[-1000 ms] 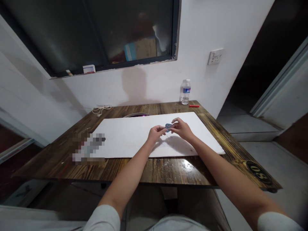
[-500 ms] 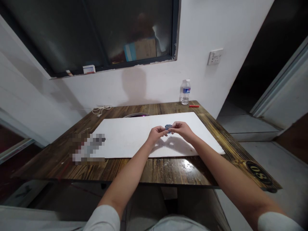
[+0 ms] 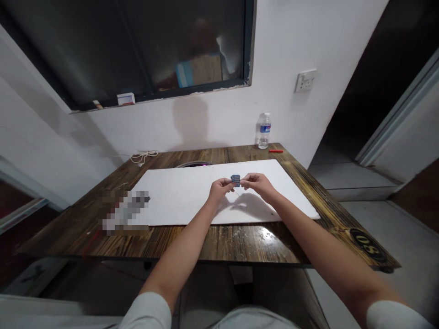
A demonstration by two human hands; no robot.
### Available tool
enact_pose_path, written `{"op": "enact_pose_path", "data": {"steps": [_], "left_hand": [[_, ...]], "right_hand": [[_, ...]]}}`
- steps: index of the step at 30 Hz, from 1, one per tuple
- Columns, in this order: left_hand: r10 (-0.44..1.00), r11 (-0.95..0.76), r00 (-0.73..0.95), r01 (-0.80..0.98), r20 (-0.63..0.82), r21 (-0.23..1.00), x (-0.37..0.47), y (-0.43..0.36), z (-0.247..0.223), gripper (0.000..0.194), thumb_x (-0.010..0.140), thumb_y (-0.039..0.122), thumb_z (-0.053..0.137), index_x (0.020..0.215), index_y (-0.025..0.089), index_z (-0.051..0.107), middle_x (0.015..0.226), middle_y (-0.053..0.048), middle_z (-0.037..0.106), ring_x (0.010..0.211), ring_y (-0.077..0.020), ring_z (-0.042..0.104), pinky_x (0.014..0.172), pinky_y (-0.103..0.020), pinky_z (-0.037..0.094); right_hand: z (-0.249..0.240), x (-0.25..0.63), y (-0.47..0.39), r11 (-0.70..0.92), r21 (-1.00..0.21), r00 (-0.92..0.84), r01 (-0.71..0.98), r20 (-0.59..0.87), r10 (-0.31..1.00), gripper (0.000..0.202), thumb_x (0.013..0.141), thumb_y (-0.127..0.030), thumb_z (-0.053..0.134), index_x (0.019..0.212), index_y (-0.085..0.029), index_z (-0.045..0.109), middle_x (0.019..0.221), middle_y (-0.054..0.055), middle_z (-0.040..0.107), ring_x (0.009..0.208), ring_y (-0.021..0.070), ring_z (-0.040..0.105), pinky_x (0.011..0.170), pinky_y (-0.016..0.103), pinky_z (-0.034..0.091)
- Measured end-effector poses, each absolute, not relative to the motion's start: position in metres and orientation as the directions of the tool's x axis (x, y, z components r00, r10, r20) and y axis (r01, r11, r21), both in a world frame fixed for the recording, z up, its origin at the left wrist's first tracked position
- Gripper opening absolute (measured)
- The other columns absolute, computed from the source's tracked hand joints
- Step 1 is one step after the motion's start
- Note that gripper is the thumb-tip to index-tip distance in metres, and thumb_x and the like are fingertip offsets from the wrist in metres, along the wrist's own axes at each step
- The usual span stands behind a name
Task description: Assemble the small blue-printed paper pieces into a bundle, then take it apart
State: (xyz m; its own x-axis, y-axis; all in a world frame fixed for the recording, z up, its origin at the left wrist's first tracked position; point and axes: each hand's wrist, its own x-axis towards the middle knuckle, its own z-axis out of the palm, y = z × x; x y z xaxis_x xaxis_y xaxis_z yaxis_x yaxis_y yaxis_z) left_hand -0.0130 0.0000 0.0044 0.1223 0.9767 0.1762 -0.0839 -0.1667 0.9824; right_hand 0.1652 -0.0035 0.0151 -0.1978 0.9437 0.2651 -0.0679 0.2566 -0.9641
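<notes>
A small blue-grey ribbed piece (image 3: pixel 236 180) is held above the white board (image 3: pixel 181 194), right of the board's middle. My left hand (image 3: pixel 221 188) pinches it at its left edge between thumb and fingers. Close to its right edge is my right hand (image 3: pixel 255 182), thumb and forefinger pressed together at the tips; whether they touch the piece or hold something small is too fine to tell. Both hands cast shadows on the board below.
The board lies on a dark wooden table (image 3: pixel 219 244). Along its back are a white cable (image 3: pixel 144 156), a round dark object (image 3: pixel 194 164), a water bottle (image 3: pixel 264 131) and a red pen-like object (image 3: pixel 275 151). A blurred patch (image 3: pixel 126 212) covers something at the left.
The blue-grey piece has shifted slightly left with my left hand and shows more of its ribbed face. My right fingertips, which overlapped it before, are now at its right edge.
</notes>
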Motion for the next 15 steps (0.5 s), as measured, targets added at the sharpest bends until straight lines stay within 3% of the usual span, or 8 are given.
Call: {"op": "enact_pose_path", "data": {"steps": [7,12,15], "left_hand": [[0.989,-0.145,-0.022,-0.123,0.144,0.982,-0.018,0.008,0.002,0.032,0.056,0.042,0.081,0.068,0.017,0.065,0.056,0.002,0.059,0.053,-0.0103,0.052,0.057,-0.025,0.037],[0.99,-0.132,-0.062,-0.16,0.123,0.978,-0.02,0.011,-0.002,0.034,0.056,0.042,0.082,0.07,0.017,0.065,0.055,0.002,0.058,0.052,-0.0096,0.05,0.055,-0.024,0.035],[0.993,-0.082,-0.095,-0.158,0.068,0.984,-0.02,0.009,0.0,0.035,0.057,0.043,0.082,0.073,0.016,0.066,0.059,0.0,0.062,0.056,-0.0116,0.052,0.056,-0.026,0.037]], "right_hand": [[0.031,0.169,-0.019,0.52,-0.833,-0.288,0.187,0.46,0.84,0.04,0.075,-0.059,0.069,0.068,-0.019,0.068,0.065,0.004,0.066,0.059,0.0156,0.057,0.057,0.029,0.046],[0.074,0.158,-0.053,0.694,-0.705,-0.347,0.149,0.62,0.704,0.041,0.087,-0.057,0.055,0.07,-0.022,0.069,0.071,0.006,0.069,0.072,0.0202,0.065,0.07,0.033,0.052],[0.101,0.153,-0.093,0.77,-0.633,-0.361,0.082,0.701,0.615,0.028,0.091,-0.048,0.055,0.085,-0.026,0.072,0.079,0.006,0.071,0.079,0.0217,0.068,0.076,0.036,0.055]]}}
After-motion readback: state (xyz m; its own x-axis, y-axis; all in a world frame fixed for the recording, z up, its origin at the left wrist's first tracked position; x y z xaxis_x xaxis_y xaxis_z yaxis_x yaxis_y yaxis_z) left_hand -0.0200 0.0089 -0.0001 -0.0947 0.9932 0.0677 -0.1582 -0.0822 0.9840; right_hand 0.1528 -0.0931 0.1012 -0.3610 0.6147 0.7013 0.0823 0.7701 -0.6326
